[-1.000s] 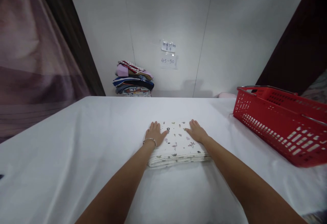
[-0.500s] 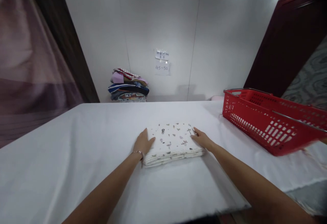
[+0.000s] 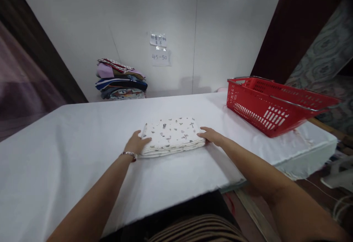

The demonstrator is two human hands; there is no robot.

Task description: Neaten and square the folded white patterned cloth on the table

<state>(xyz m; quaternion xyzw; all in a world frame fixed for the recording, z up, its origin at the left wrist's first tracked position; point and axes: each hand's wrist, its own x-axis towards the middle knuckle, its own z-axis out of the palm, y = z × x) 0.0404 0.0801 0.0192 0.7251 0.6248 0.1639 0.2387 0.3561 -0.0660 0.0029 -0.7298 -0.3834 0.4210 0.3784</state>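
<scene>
Red perforated plastic basket (image 3: 261, 104), right; multicoloured folded-fabric stack (image 3: 121, 82), rear left. White, motif-printed folded cloth (image 3: 172, 133): between left hand (image 3: 136, 142) and right hand (image 3: 213, 136), each pinching a side edge.

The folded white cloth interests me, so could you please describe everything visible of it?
The folded white cloth is soft-looking fabric with small dark and greyish prints, some palm-like. Folded into a flat, layered rectangle, it lies on the white-covered table, the left hand touching its left side and the right hand its right.
</scene>
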